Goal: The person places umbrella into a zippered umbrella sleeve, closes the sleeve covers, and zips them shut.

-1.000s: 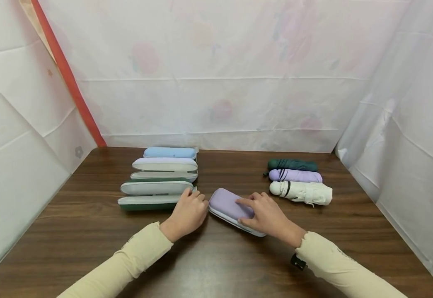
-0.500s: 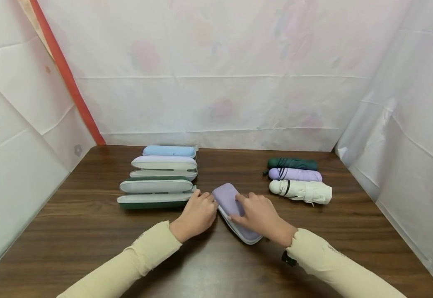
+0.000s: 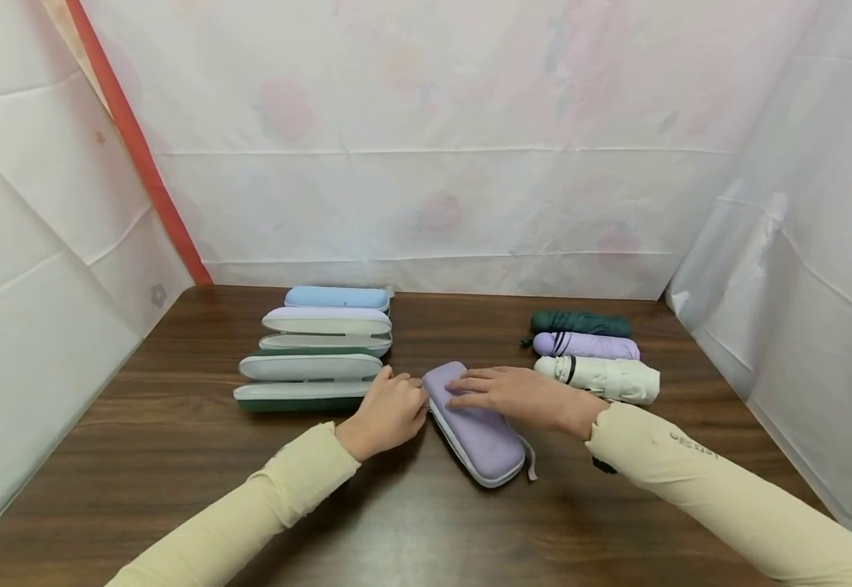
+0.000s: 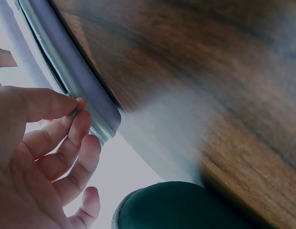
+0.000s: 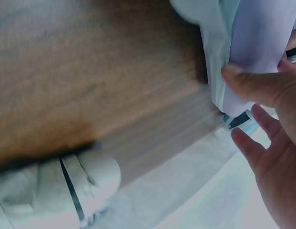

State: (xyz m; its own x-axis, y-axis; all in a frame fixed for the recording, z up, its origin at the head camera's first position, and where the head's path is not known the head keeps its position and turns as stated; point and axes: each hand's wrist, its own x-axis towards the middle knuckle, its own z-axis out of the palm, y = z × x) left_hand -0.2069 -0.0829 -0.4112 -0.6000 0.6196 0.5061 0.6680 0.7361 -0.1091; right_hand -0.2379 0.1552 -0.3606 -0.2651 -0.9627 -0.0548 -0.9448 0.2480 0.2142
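Observation:
A lavender zip case (image 3: pixel 487 447) lies slanted on the table between both hands, lid up, with a pale zipper band around its side. At its far left corner my left hand (image 3: pixel 390 412) pinches the small zipper pull (image 4: pixel 72 113) between thumb and index finger; a dark slit runs along the zipper beyond it in the left wrist view. My right hand (image 3: pixel 519 395) rests on the far part of the lid with fingers extended. In the right wrist view its thumb touches the lavender lid (image 5: pixel 262 38) near the zipper edge. A fabric loop sticks out from the case's right side.
Left of the hands lie an opened dark green case (image 3: pixel 308 403), an opened pale lavender case (image 3: pixel 326 319) and a blue case (image 3: pixel 337 297). On the right are folded umbrellas: white (image 3: pixel 609 379), lavender (image 3: pixel 594 346) and dark green (image 3: pixel 587 324). White cloth walls surround the table.
The lavender case has turned, its near end swinging toward the person. My left hand has shifted right with the zipper. My right hand has slid from the case's near part to its far part.

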